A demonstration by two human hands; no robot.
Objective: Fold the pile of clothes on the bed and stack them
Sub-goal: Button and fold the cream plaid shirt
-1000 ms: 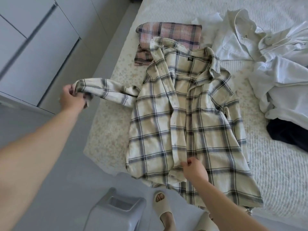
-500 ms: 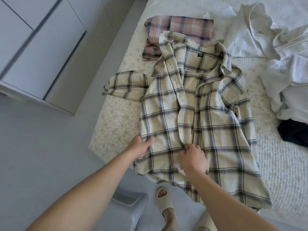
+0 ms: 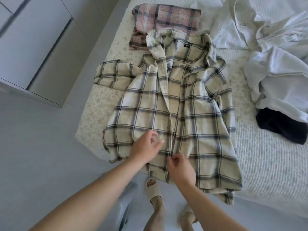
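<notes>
A cream plaid shirt [image 3: 191,105] lies spread front-up on the bed [image 3: 266,164], its hem hanging over the near edge. Its left sleeve [image 3: 113,72] is folded beside the body. My right hand [image 3: 180,170] pinches the button placket near the hem. My left hand [image 3: 145,147] hovers over the left front panel with fingers loosely spread, slightly blurred, holding nothing. A folded pink plaid garment [image 3: 166,19] sits at the shirt's collar. A pile of white clothes [image 3: 275,55] lies to the right with a dark garment [image 3: 283,125] under it.
A white cabinet [image 3: 33,39] stands at left across a strip of grey floor. A grey plastic stool [image 3: 126,197] is by my feet, which wear beige slippers [image 3: 152,189] at the bed's edge.
My left hand let go of the left sleeve, which now lies folded on the bed, and came in to the shirt's lower front. The right hand stayed on the placket.
</notes>
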